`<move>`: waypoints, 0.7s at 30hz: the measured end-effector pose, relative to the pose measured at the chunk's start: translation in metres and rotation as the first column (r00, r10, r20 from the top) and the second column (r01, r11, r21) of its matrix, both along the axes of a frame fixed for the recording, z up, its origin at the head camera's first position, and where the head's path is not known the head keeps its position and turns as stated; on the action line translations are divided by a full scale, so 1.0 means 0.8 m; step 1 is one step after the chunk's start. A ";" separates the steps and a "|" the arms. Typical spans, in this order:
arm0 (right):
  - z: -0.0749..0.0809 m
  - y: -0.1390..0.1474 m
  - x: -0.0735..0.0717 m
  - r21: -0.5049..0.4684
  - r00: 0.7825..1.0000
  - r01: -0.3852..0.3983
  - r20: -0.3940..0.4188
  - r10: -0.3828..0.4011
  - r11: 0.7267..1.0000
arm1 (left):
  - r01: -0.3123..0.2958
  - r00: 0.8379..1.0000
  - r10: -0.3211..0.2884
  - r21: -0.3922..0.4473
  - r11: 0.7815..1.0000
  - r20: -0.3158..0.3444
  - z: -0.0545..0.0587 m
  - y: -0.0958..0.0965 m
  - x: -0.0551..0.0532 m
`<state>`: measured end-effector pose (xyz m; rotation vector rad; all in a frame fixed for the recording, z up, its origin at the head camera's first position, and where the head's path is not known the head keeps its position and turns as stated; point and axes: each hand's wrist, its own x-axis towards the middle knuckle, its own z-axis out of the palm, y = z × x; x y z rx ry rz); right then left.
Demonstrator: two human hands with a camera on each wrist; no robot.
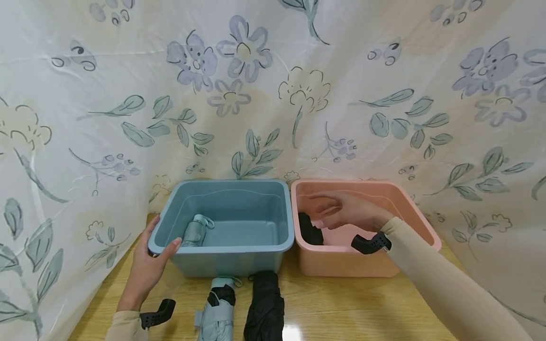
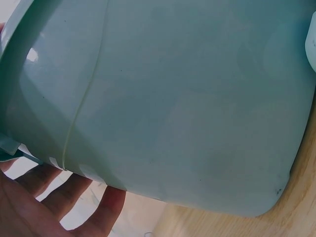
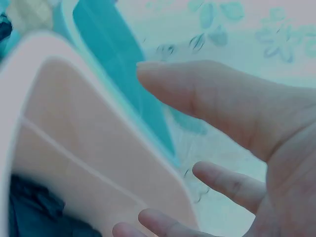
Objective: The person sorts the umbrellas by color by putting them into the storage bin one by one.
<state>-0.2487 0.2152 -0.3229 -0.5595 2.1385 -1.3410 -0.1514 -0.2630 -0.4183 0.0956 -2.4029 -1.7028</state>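
My left hand point(image 1: 147, 265) grips the front left corner of a blue plastic bin point(image 1: 230, 263), the thumb on the rim and the fingers around the outer side. Inside that bin, at the left, lies a light blue folded umbrella point(image 1: 195, 232). Over the inside of a pink bin point(image 1: 350, 265), my right hand point(image 1: 354, 208) has its fingers spread and holds nothing. A black bundle, seemingly a folded umbrella point(image 1: 310, 229), lies in the pink bin's left end, just below the fingers. The right wrist view shows the thumb point(image 3: 197, 91) apart from the other fingers.
On the wooden table point(image 1: 341, 308), in front of the blue bin, lie a pale blue folded umbrella point(image 1: 218, 317) and a black folded umbrella point(image 1: 264, 310), side by side. The bins stand next to each other against a flowered curtain point(image 1: 256, 118), which also hangs at the left.
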 end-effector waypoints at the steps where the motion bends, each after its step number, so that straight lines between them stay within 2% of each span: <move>1: 0.002 0.001 0.007 -0.010 1.000 -0.003 -0.019 0.003 1.000 | -0.001 1.000 0.001 0.002 1.000 0.002 0.000 0.000 0.000; 6: 0.006 0.002 0.043 -0.027 0.991 -0.029 -0.132 0.025 0.999 | -0.010 1.000 0.010 0.000 1.000 0.011 -0.002 0.000 0.001; 10: 0.005 0.000 0.072 -0.076 0.988 -0.037 -0.156 0.024 0.996 | -0.012 1.000 0.012 -0.006 1.000 0.011 -0.003 0.000 0.000; 13: 0.001 -0.003 0.093 -0.090 0.986 -0.014 -0.168 -0.001 0.996 | -0.011 1.000 0.011 -0.009 1.000 0.008 -0.002 0.000 0.000; 15: -0.003 -0.006 0.106 -0.079 0.973 0.006 -0.231 -0.024 0.997 | -0.010 1.000 0.010 -0.009 1.000 0.008 -0.002 0.000 0.000; 19: -0.015 -0.013 0.127 -0.084 0.917 0.070 -0.388 -0.097 0.994 | -0.013 1.000 0.013 -0.014 1.000 0.014 -0.002 0.000 0.000; 21: -0.018 -0.015 0.135 -0.108 0.897 0.101 -0.419 -0.138 0.989 | -0.013 1.000 0.013 -0.013 1.000 0.012 -0.003 0.000 0.000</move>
